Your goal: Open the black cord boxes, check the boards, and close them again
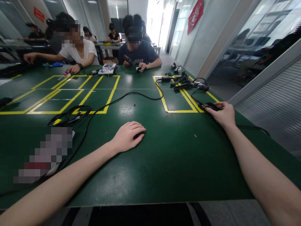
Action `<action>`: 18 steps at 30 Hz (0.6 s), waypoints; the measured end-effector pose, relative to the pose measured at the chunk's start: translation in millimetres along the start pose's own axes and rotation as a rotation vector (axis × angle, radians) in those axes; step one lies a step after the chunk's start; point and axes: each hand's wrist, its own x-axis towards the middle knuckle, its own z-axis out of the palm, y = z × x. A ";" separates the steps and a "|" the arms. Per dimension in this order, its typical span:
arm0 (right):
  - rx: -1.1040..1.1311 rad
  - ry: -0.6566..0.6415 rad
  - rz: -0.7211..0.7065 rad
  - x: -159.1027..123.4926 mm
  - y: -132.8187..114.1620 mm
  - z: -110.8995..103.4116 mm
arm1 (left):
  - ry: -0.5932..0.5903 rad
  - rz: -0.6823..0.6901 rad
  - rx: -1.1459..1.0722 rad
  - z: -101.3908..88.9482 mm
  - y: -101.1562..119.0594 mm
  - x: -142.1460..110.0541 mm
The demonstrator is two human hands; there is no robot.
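Note:
My left hand rests palm down on the green table, its fingers stretched out and gently curved. A dark patch shows between thumb and forefinger; I cannot tell whether it is only shadow. Over at the table's right edge, my right hand grips a small black device, thumb on the near side and fingers on the far side. The palm partly covers this device, so its exact kind is unclear. A black cable runs close to it, toward a cluster of black tools just beyond.
A long black cable crosses the table from a coil at left. Yellow tape marks rectangles. A blurred-out flat object lies beside my left forearm. Two people sit opposite, near a white power strip-like device. A glass partition stands at right.

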 end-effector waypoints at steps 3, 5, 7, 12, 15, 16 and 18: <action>0.034 -0.069 0.031 -1.6 -7.6 -4.2 | -0.003 0.002 -0.002 -0.6 0.2 0.1; 0.041 -0.072 0.037 -4.2 -12.6 -6.2 | -0.001 0.004 -0.004 -0.8 0.1 0.1; 0.039 -0.066 0.045 -7.1 -16.6 -7.2 | 0.000 0.006 -0.009 -1.1 -0.1 0.1; 0.017 -0.054 0.033 -9.4 -18.0 -7.1 | -0.008 -0.002 -0.014 -0.9 -0.1 0.1; -0.092 -0.011 -0.026 -5.7 -10.6 -4.7 | -0.005 -0.002 -0.014 -0.3 0.2 0.5; -0.143 0.002 -0.050 -4.1 -6.9 -3.3 | -0.004 0.002 -0.016 -0.1 0.2 0.7; -0.221 0.008 -0.104 -1.2 1.0 0.0 | -0.001 0.000 -0.018 0.1 0.3 0.9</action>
